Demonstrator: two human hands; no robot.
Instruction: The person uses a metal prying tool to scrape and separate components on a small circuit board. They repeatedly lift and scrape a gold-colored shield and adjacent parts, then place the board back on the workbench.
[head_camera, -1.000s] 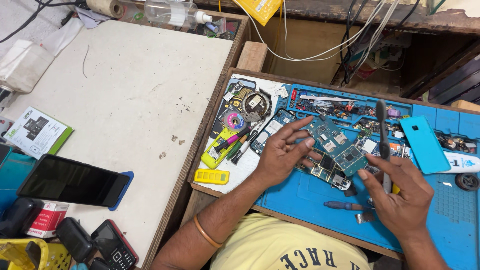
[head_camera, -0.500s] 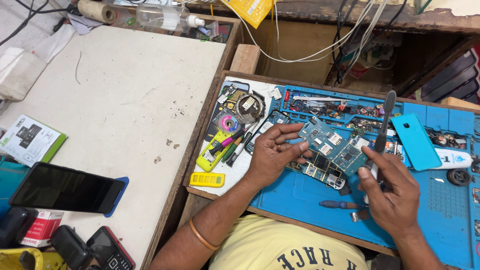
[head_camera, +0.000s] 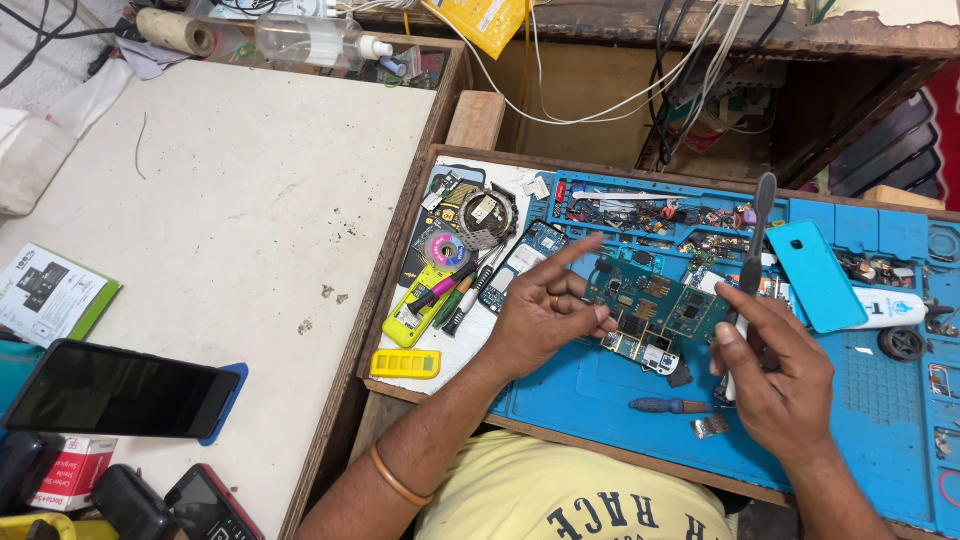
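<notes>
Circuit board (head_camera: 655, 312): green phone board, tilted, held above blue repair mat (head_camera: 850, 420), between both hands.
Left hand (head_camera: 545, 318): grip clamped on board's left edge, index finger stretched out toward mat's trays, ring on one finger, bangle on forearm.
Right hand (head_camera: 775, 375): grip closed round a brush (head_camera: 752, 268), dark handle pointing up and away, lower end hidden by fingers, just beside board's right edge; contact with board cannot be told.
Mat: lies on wooden tray at right, compartments along far edge full of small parts.
Screwdriver (head_camera: 668, 406): blue handle, flat on mat, below board.
Back cover (head_camera: 818, 275): turquoise, on mat right of brush.
White tube (head_camera: 890, 308): lying right of back cover.
Yellow phone housing (head_camera: 415, 312): on white sheet left of mat, pens across it.
Yellow battery (head_camera: 405, 364): near tray's front left corner.
Worktop (head_camera: 230, 200): white, scuffed, left of tray.
Smartphone (head_camera: 120, 392): dark screen, on worktop near left edge.
Keypad phone (head_camera: 210, 505): at bottom edge.
Spray bottle (head_camera: 315, 42): clear, lying at worktop's far edge.
</notes>
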